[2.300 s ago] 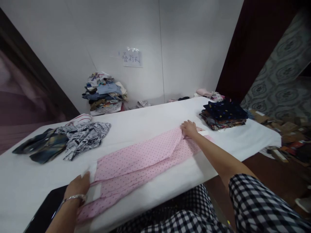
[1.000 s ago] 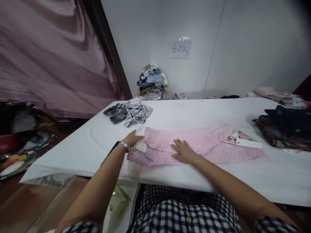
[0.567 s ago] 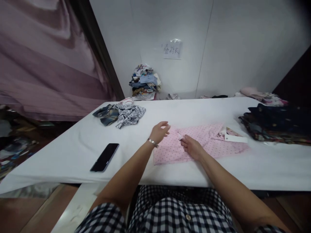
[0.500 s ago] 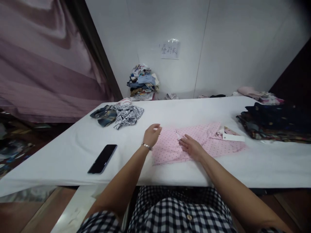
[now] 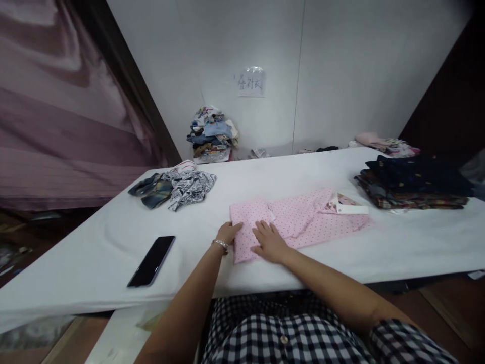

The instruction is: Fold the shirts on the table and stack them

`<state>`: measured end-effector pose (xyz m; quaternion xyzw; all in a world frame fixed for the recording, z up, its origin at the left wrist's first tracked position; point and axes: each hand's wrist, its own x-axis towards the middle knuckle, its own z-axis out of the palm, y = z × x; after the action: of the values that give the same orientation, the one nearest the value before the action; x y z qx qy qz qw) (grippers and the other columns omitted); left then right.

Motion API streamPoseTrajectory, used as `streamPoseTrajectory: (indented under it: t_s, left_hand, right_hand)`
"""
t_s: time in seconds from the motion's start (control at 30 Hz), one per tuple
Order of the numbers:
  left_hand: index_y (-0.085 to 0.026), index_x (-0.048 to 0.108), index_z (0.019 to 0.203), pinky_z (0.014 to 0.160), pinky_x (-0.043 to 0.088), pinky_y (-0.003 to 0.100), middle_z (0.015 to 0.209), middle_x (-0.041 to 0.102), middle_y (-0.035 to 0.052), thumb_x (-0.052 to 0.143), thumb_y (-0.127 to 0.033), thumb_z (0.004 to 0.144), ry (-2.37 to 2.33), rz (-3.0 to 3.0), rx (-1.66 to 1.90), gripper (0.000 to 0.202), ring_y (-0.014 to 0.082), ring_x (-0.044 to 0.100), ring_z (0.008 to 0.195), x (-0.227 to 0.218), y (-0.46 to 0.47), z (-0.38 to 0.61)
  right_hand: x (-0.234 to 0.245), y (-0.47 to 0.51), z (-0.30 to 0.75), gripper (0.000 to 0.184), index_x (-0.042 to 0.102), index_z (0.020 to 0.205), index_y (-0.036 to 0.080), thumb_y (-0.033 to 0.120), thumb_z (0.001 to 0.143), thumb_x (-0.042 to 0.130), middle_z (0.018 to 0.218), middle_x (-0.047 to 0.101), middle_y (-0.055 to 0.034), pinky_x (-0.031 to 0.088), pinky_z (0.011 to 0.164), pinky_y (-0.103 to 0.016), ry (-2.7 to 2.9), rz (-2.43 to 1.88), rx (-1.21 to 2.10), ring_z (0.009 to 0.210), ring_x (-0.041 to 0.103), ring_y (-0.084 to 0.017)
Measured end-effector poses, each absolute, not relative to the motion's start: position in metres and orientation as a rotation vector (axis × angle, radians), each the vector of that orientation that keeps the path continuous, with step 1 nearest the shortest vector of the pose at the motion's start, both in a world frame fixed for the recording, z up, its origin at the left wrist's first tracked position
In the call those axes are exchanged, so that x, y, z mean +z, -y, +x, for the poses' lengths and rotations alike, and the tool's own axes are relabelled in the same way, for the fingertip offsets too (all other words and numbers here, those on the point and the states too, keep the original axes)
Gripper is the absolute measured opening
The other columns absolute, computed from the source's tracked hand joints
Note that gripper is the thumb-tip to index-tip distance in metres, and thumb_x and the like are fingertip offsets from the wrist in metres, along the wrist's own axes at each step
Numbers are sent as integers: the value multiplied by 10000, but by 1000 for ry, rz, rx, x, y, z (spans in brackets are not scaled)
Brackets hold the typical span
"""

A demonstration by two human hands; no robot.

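Observation:
A pink dotted shirt (image 5: 303,217) lies partly folded on the white-covered table, with a double layer at its left end. My left hand (image 5: 228,233), wearing a bracelet, is at the shirt's left edge, its thumb over the top and its other fingers mostly hidden at the edge. Flat on the folded left part rests my right hand (image 5: 270,242), fingers spread. A white tag (image 5: 352,209) shows at the collar, on the shirt's right end.
A black phone (image 5: 151,261) lies to the left. Crumpled clothes (image 5: 191,187) are at the back left, and a stack of dark folded shirts (image 5: 415,182) stands at the right. Beyond the table is a clothes pile (image 5: 212,132) by the wall.
My left hand has come down from above onto the shirt's left edge. My right hand has shifted left and now presses on the fabric. The camera view has turned slightly right.

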<state>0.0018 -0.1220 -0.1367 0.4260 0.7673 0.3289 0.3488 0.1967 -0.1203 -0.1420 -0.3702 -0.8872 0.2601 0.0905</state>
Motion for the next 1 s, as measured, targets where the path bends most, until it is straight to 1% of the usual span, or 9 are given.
streamPoseTrajectory:
  t_s: [0.17,0.23,0.4,0.53,0.67,0.77,0.87,0.93,1.0]
  left_hand:
    - [-125,592,1034,737,519,322,1078,670,148,650,-288,705,-1968,1107,895,372,250,639,942,-136,119,8]
    - [-133,588,1043,759,514,320,1106,660,144,638,-267,707,-1969,1114,919,366,249,632,966,-133,120,9]
    - [-144,591,1039,781,504,323,1080,668,120,645,-270,697,-1938,1196,1000,369,251,623,982,-102,111,9]
    - [-132,562,1134,792,497,312,1071,662,117,682,-325,706,-1763,1341,1103,485,241,617,977,-58,94,52]
    - [-143,402,1328,705,523,324,1060,658,140,631,-443,770,-1334,1313,909,673,210,655,822,-32,83,126]
    - [-156,470,1268,732,524,319,1188,603,156,593,-495,787,-1205,1372,842,601,215,639,924,-47,82,155]
    - [-165,565,1159,888,467,338,1247,571,142,605,-453,785,-1484,1503,921,474,239,567,1094,-84,82,150]
    - [-153,574,1144,963,417,343,1260,562,144,631,-406,770,-1659,1451,930,455,248,537,1140,-110,80,139]
    - [-149,538,1188,936,440,326,1316,516,142,637,-373,765,-1695,1259,938,488,248,513,1171,-128,78,129]
  right_hand:
    - [-129,120,202,736,289,1446,171,630,873,331,1541,133,-109,25,1133,-471,2396,-1146,806,1420,43,-263]
    - [-122,120,203,743,252,1460,192,628,867,350,1545,117,-81,80,1143,-450,2201,-1170,951,1421,58,-239]
    - [-116,114,203,740,224,1462,277,632,843,418,1506,274,-47,272,1108,-428,1672,-1093,1557,1350,322,-219]
    - [-108,105,213,733,156,1477,230,652,885,252,1426,423,-84,379,1038,-419,1375,-846,1717,1267,447,-215]
    - [-109,94,258,748,365,1401,206,654,883,65,1274,577,-97,426,972,-448,1301,-881,1599,1172,529,-258]
    - [-121,88,309,758,435,1352,175,633,886,49,1261,587,-108,452,934,-432,1290,-1110,1534,1150,547,-262]
    - [-133,87,350,693,368,1385,143,574,911,105,1296,555,-131,479,884,-432,1021,-1223,1537,1119,573,-256]
    - [-138,90,364,615,356,1390,142,518,911,269,1334,521,-130,486,876,-406,855,-1220,1555,1121,572,-244]
    - [-140,92,368,624,340,1400,155,423,854,474,1348,509,-119,491,868,-373,820,-1226,1565,1120,568,-233]
